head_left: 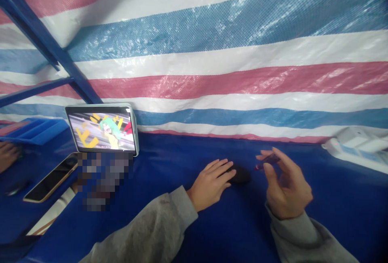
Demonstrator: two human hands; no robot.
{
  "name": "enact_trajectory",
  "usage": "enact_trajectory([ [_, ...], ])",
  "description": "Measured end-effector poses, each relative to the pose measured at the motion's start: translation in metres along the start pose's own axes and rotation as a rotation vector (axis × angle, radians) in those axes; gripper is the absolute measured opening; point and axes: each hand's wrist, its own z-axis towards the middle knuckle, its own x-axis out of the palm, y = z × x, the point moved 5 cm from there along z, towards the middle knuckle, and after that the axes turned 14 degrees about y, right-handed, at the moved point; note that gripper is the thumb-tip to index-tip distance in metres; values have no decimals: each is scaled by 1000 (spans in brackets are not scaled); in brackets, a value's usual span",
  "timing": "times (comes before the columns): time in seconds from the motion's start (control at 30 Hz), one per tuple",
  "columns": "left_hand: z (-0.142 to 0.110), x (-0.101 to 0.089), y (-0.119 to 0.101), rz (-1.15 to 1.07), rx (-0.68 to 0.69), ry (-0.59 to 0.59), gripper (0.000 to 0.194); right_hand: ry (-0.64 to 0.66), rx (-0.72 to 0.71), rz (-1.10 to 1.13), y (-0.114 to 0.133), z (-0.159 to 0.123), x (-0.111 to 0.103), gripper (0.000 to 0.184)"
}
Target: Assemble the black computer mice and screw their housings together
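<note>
My left hand (214,182) lies on the blue tabletop, its fingers stretched out and their tips at the near left edge of a flat, dark, rounded object (241,175). What kind of thing this is, I cannot make out. To the right, my right hand (286,186) is raised a little above the table. Between its thumb and fingers it pinches a small, see-through, dark purple piece (270,159) with a reddish tip at its lower left end. The fingers partly cover this piece.
A tablet (101,129) playing a cartoon stands at the left. Beside it lie a phone (50,178) and a blue tray (38,130). Another person's hand (8,156) is at the left edge. White boxes (359,150) sit at the right, before a striped sheet (227,85).
</note>
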Motion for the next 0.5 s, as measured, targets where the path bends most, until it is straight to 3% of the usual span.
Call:
enact_trajectory([
  [0.1, 0, 0, 0, -7, 8, -2, 33, 70, 25, -16, -1, 1, 3, 48],
  [0.23, 0, 0, 0, -28, 12, -19, 33, -2, -27, -94, 3, 1, -2, 47],
  [0.4, 0, 0, -1, -27, 10, -10, 33, 106, 28, -65, 0, 1, 3, 46],
  [0.5, 0, -1, -1, -22, 7, -8, 33, 43, -31, -145, 4, 2, -1, 45],
])
